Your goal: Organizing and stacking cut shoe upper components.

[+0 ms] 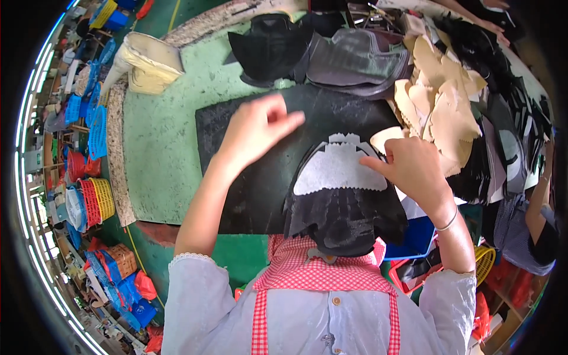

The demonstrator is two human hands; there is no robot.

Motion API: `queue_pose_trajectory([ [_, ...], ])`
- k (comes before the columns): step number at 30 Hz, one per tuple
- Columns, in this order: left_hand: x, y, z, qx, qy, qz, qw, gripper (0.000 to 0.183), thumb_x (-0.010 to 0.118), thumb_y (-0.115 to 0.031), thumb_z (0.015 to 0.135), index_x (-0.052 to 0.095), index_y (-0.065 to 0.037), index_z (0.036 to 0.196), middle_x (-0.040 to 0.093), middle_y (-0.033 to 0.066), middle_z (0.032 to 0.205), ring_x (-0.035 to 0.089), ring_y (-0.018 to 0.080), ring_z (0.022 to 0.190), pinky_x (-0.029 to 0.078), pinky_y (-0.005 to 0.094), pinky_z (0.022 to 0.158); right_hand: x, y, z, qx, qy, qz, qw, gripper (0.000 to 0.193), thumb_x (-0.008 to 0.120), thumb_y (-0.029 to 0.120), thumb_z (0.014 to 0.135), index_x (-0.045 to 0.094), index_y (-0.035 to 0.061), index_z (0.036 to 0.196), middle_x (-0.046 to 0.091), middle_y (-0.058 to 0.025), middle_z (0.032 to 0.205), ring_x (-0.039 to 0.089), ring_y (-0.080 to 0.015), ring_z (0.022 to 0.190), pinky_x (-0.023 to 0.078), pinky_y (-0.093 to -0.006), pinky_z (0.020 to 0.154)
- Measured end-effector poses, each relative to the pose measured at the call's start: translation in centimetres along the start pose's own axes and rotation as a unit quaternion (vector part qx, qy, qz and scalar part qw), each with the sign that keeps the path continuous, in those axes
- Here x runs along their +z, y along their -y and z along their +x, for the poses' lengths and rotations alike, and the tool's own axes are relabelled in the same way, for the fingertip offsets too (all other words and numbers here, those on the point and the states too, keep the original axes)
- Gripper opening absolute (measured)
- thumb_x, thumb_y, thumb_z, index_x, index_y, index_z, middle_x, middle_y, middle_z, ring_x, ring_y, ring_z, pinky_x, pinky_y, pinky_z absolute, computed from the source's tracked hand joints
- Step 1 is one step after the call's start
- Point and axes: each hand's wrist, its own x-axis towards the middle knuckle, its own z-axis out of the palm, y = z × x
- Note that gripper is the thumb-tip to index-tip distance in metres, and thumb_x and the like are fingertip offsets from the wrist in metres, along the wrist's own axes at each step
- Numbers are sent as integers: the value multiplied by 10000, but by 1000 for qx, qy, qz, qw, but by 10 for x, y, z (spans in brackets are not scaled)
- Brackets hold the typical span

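Note:
My left hand (260,127) hovers over a black mat (254,177), slightly blurred. Its fingers curl, the thumb stands apart, and nothing shows between them. Before me lie dark, flat cut pieces (346,216), reaching over the table's near edge. On top rests a pale grey-white piece (337,171) with a zigzag edge and a stepped tab. My right hand (417,168) is curled at its right side, thumb stretched toward the white piece. A tan piece (384,137) meets the right fingertips. Anything inside that hand is hidden.
Tan zigzag-edged pieces (447,112) pile up at the right. Stacked black pieces (355,59) lie at the back. A yellowish container (155,62) stands on the green tabletop (160,148) at far left. A blue bin (414,236) sits below the right edge. Other people's arms (538,198) show at right.

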Motion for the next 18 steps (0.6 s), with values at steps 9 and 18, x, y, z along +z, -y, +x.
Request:
queue_pose_trajectory([
  [9,3,59,101,114,-230,273,927,326,727,-290,773,731,-135,1060,704,118,1121,696,303,954,576,404,828,2,-10,-17,-75,-93,223,967,260,738,186,880,590,7,762,562,-110,595,553,-248,526,441,-348,548],
  [18,-23,56,92,200,-254,199,925,307,748,-283,822,606,-105,1028,681,95,1115,683,318,1012,544,418,782,-4,-1,-3,-52,-97,287,951,198,719,190,881,615,29,831,622,-118,657,631,-305,608,486,-375,582],
])
